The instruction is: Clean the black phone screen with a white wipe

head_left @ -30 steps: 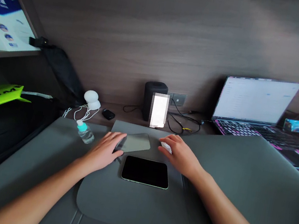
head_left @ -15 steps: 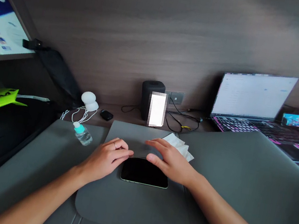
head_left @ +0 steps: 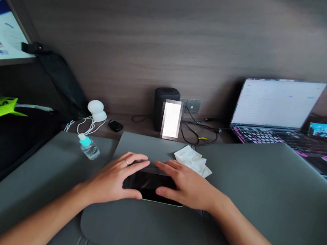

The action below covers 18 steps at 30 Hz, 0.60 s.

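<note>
A smartphone (head_left: 149, 187) with a dark screen lies face up and sideways on the grey desk mat (head_left: 144, 229). My left hand (head_left: 120, 178) reaches around the phone's left end, fingers beyond the far edge and thumb by the near edge, spread apart. Over the right part of the phone is my right hand (head_left: 187, 186), fingers stretched out and thumb above the screen. A faint see-through strip shows along the phone's far edge; I cannot tell whether either hand touches it. Behind my right hand lie white wipes or tissue (head_left: 190, 157).
To the left lies a clear spray bottle (head_left: 90, 150) with a teal collar. A white round device (head_left: 96, 110) with cables and a small black object (head_left: 115, 125) sit behind it. A black speaker (head_left: 158, 104) stands at the back, an open laptop (head_left: 277, 104) at the right.
My left thumb and fingers have spread apart around the phone's left end. My right hand has come down slightly, its thumb now over the screen.
</note>
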{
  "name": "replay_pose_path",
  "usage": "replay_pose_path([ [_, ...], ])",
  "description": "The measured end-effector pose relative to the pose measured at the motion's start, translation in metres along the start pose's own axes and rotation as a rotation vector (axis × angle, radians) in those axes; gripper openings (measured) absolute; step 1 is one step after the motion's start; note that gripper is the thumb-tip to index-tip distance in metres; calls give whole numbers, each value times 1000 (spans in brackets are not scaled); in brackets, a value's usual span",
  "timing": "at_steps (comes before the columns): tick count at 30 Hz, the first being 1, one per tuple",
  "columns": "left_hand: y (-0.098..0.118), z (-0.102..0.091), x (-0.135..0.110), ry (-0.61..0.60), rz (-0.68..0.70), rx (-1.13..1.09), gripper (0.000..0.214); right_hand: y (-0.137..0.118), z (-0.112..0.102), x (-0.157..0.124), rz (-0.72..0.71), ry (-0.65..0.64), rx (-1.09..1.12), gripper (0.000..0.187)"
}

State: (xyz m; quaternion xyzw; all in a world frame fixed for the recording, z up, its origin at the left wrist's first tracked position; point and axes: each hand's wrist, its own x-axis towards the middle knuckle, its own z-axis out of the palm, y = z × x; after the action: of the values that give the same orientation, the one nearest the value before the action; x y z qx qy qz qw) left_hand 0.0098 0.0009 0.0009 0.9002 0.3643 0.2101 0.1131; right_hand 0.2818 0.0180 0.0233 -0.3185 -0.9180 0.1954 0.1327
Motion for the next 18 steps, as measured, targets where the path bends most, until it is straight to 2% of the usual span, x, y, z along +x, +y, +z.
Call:
replay_pose_path([
  [2,-3,1,-2,-80,-93,1,88,2,0,-1,32,-11,-46,71],
  [3,-4,1,-3,-111,-129,2,89,2,0,-1,46,-18,-64,72],
  [7,-6,4,-4,-145,-210,6,71,3,2,-3,85,-54,-119,77],
  [11,-4,3,-3,-144,-185,-32,67,2,2,-4,83,-98,-127,69],
  [18,-3,-2,-2,-179,-136,-74,70,2,11,-3,50,-60,-96,65],
])
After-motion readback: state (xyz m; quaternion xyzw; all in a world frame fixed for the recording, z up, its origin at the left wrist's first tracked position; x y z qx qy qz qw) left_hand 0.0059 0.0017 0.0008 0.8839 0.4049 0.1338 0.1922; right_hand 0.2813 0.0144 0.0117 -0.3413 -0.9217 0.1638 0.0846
